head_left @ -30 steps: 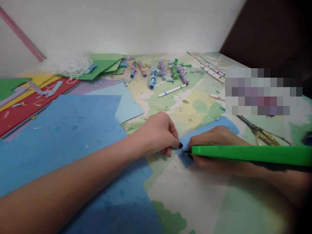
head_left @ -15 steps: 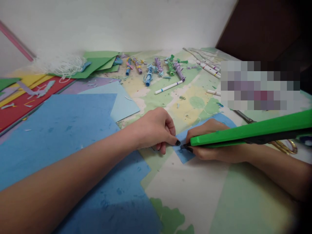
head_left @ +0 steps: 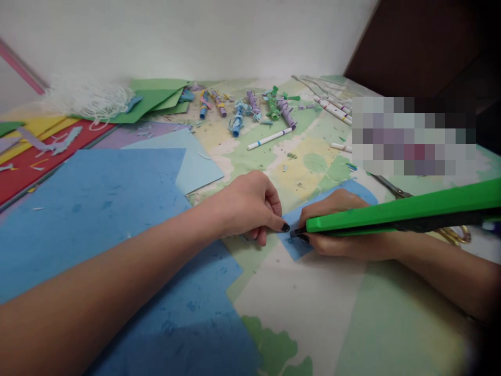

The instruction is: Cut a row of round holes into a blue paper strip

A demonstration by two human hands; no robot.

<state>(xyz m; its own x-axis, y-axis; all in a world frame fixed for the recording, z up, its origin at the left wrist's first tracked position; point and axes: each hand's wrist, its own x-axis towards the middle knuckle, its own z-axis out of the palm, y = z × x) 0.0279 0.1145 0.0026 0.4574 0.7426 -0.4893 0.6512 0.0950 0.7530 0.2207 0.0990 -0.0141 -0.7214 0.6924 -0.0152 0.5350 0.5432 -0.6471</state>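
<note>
My left hand (head_left: 254, 206) is closed, with the thumb and finger pinched at the near-left edge of a small blue paper piece (head_left: 297, 250). In my right hand (head_left: 336, 224) is a long green tool (head_left: 391, 211) with black along its underside and a dark grey tip; its exact kind is not clear. That tip lies low over the paper, close to my left thumb; whether it touches cannot be told. My right hand covers the paper's middle, while its far end shows beyond the knuckles. A large blue sheet (head_left: 117, 198) lies under my left forearm.
Scissors (head_left: 395, 190) lie behind the green tool. Rolled paper pieces (head_left: 237, 120) and a white marker (head_left: 270, 139) are further back. White string (head_left: 86, 102), green sheets (head_left: 156, 94) and a red sheet (head_left: 47, 162) lie at the back left. A blurred-out patch hides the right.
Both hands and the green tool stay almost in place against the blue paper. The view has shifted very slightly.
</note>
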